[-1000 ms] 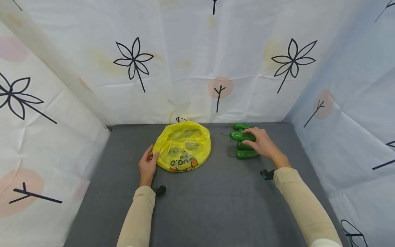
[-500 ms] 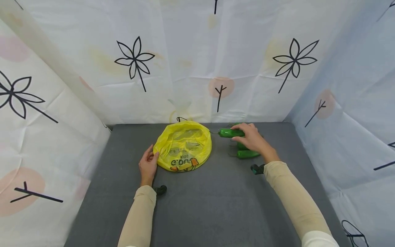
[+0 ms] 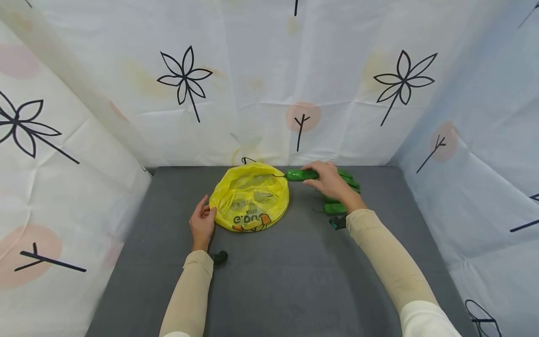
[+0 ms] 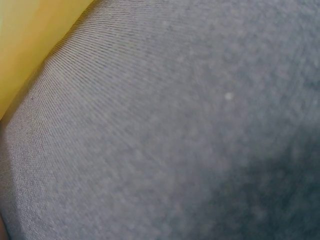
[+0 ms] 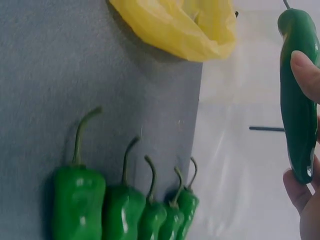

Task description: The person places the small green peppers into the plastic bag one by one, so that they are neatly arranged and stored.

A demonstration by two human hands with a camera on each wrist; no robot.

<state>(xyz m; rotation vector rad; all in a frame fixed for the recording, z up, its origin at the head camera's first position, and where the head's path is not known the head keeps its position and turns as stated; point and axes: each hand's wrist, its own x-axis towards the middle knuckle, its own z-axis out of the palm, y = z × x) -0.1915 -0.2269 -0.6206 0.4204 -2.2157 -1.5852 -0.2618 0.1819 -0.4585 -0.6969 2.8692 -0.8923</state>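
Note:
In the head view my right hand (image 3: 330,180) pinches a green chili pepper (image 3: 300,175) between thumb and fingers. The pepper is raised off the table, its stem pointing left over the right rim of the yellow plastic bag (image 3: 223,217). That bag stands with its mouth spread wide and printing on its near side; its inside is only partly visible. At its left rim my left hand (image 3: 202,224) holds the edge, thumb against the plastic. The right wrist view shows the held pepper (image 5: 297,115) upright in the fingers, and several more green peppers (image 5: 80,202) lying in a row.
A grey table (image 3: 261,285) lies beneath everything. White patterned cloth (image 3: 257,117) rises behind it and at both sides. Dark wrist camera mounts (image 3: 220,257) stick out at both wrists. The right forearm passes close to the nearest lying pepper (image 3: 334,209).
My right hand has lifted the pepper off the row and carried it left to the bag's right rim. My left hand and the bag stay in place.

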